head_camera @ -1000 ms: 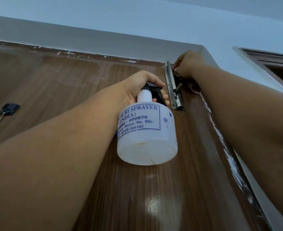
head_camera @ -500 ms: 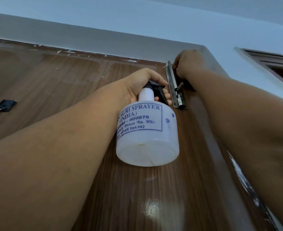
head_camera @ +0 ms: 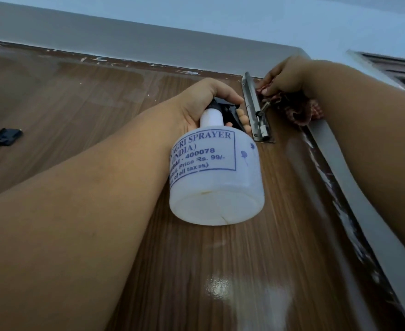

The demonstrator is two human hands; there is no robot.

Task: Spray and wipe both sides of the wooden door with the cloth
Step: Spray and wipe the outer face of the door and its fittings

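I look up at the top of the brown wooden door (head_camera: 82, 96). My left hand (head_camera: 196, 103) grips the black trigger head of a white spray bottle (head_camera: 217, 177) with blue print, held close to the door below its top edge. My right hand (head_camera: 285, 76) holds a dark reddish cloth (head_camera: 299, 109) against the door's upper right corner, beside the metal sliding bolt (head_camera: 257, 111). Most of the cloth is hidden under that hand and forearm.
A black hook (head_camera: 4, 137) is fixed on the door at the far left. The grey door frame (head_camera: 354, 187) runs down the right side, with chipped paint along its edge. A second dark opening (head_camera: 399, 68) shows at the top right.
The view has shifted slightly. More of the cloth now shows below my right hand, which has moved a little along the door's top corner. My left hand keeps the bottle in about the same place.
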